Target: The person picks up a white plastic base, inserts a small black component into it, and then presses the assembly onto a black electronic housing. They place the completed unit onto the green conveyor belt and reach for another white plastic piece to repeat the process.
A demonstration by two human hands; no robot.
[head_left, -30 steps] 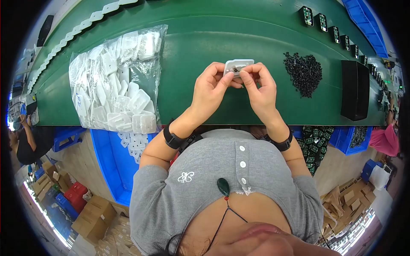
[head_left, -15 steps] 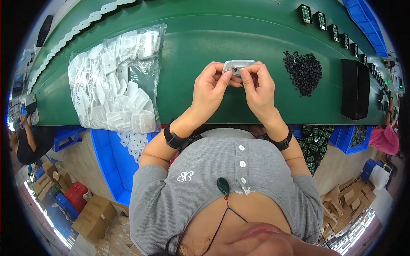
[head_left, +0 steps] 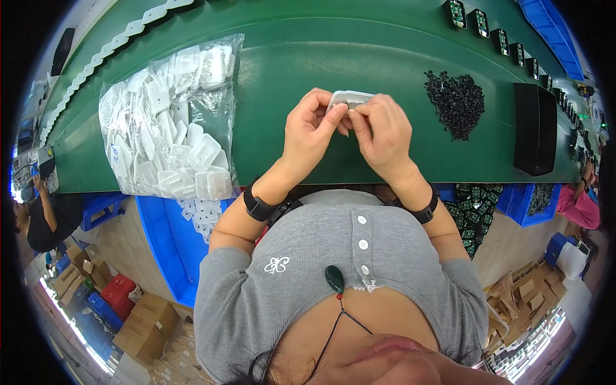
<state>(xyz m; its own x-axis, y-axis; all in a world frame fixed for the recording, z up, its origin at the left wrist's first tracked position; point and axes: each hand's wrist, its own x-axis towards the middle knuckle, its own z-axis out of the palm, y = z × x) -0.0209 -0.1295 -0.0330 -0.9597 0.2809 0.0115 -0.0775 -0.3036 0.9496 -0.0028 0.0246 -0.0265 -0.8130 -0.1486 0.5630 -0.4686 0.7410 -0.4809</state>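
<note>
Between my hands, over the green bench, is a white plastic cover (head_left: pixel 350 96) with its hollow side toward me. My left hand (head_left: pixel 310 126) grips its left end, thumb on the near rim. Over its right part lies my right hand (head_left: pixel 384 131), thumb and fingertips pinched at the inside; whatever small piece they hold is hidden. To the left lies a clear plastic bag (head_left: pixel 170 122) full of similar white covers. A pile of small black parts (head_left: pixel 455 102) is heaped to the right.
A black bin (head_left: pixel 534 129) stands at the right edge of the green bench (head_left: pixel 289 64). Black housings with circuit boards (head_left: pixel 481 23) line the far right, and a row of white covers (head_left: pixel 119 42) the far left. Below the bench sits a blue crate (head_left: pixel 168 250).
My right hand has turned inward, and its fingers now cover more of the white cover. The cover and my left hand have shifted slightly left.
</note>
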